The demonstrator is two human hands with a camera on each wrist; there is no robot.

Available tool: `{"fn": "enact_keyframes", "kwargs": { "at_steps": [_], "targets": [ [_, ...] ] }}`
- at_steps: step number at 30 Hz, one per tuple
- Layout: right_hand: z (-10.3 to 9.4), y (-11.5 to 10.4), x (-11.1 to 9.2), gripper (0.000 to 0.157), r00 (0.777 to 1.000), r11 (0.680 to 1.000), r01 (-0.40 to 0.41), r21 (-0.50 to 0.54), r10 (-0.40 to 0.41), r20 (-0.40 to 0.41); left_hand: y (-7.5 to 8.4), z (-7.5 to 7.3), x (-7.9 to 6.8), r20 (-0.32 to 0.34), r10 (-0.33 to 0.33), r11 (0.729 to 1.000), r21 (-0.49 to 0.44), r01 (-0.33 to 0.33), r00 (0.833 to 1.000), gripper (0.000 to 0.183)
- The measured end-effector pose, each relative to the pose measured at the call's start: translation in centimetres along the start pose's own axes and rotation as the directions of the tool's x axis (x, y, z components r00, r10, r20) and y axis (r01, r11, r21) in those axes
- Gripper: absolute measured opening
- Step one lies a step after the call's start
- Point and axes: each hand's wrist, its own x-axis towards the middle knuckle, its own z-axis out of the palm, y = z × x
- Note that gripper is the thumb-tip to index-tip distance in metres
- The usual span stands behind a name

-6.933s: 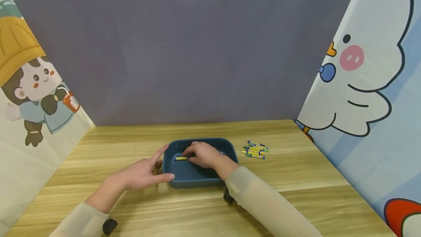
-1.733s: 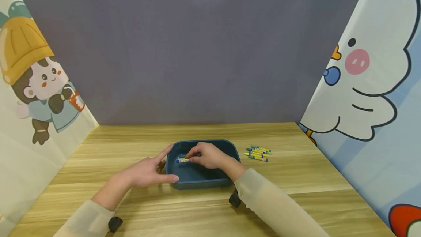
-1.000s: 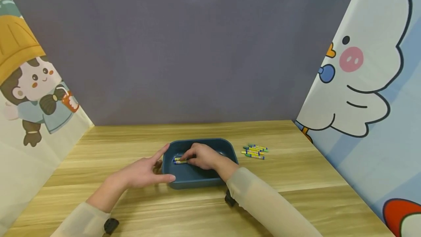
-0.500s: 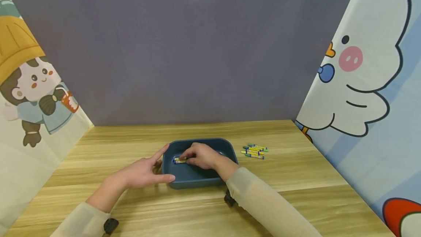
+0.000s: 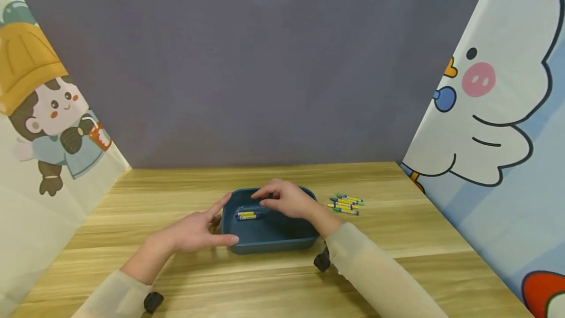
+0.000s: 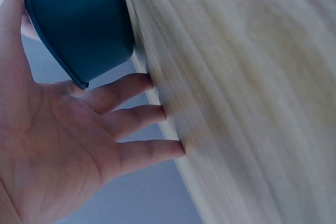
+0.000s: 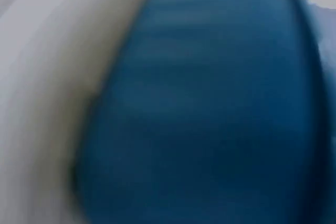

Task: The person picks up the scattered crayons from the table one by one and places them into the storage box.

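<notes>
A dark blue rectangular tray (image 5: 275,247) sits on the table, with two crayons (image 5: 247,216) lying side by side near its left wall. My left hand (image 5: 192,232) is at the tray's left end, thumb and index finger spread along the rim; in the left wrist view the other fingers of the left hand (image 6: 68,135) reach down to the tabletop, fairly straight. Over the tray's back half hovers my right hand (image 5: 291,200), fingers loosely bent and holding nothing. The right wrist view is blurred and shows mostly the tray's blue inside (image 7: 199,108).
Several yellow-wrapped crayons (image 5: 346,205) with green, yellow and blue parts lie in a loose pile on the wooden table (image 5: 194,288), right of the tray. A grey backdrop (image 5: 265,72) rises behind the table, and cartoon-printed sheets flank it on both sides.
My right hand has let go of a crayon inside the tray and lifted up and right. Since the oldest frame, a blue-tipped crayon left the pile. The left hand stays at the tray.
</notes>
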Motion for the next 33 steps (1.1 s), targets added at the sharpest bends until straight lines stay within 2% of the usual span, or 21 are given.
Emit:
{"fn": "enact_keyframes", "kwargs": {
  "at_steps": [6, 10, 15, 22, 27, 33],
  "targets": [
    [-4.5, 1.7, -3.6, 0.027, 0.99, 0.999, -0.009, 0.04, 0.015, -0.14, 0.2, -0.2, 0.0, -0.035, 0.016, 1.0, 0.027, -0.015, 0.999, 0.119],
    [-7.0, 3.7, -6.7, 0.028, 0.982, 0.997, -0.055, 0.056, 0.064, -0.18, 0.1, -0.2, 0.1, -0.028, 0.022, 0.999, 0.023, -0.022, 0.999, 0.119],
    [-9.0, 6.7, -10.4, 0.031, 0.976, 0.988, -0.148, 0.045, 0.153, -0.153, 0.0, -0.1, 0.1, -0.021, 0.024, 1.0, 0.012, -0.024, 0.999, 0.119],
    [-10.2, 11.0, -14.1, 0.034, 0.969, 0.971, -0.239, -0.012, 0.237, -0.072, 0.1, 0.0, 0.1, -0.024, 0.016, 1.0, 0.01, -0.016, 1.0, 0.119],
    [-10.6, 13.1, -15.4, 0.034, 0.963, 0.964, -0.266, -0.018, 0.265, -0.044, 0.1, 0.1, 0.1, -0.033, 0.012, 1.0, 0.019, -0.012, 0.999, 0.119],
    [-10.7, 14.0, -15.8, 0.034, 0.962, 0.962, -0.274, 0.025, 0.274, -0.014, 0.0, 0.2, 0.0, -0.037, 0.006, 1.0, 0.016, -0.006, 0.999, 0.12]
  ]
}}
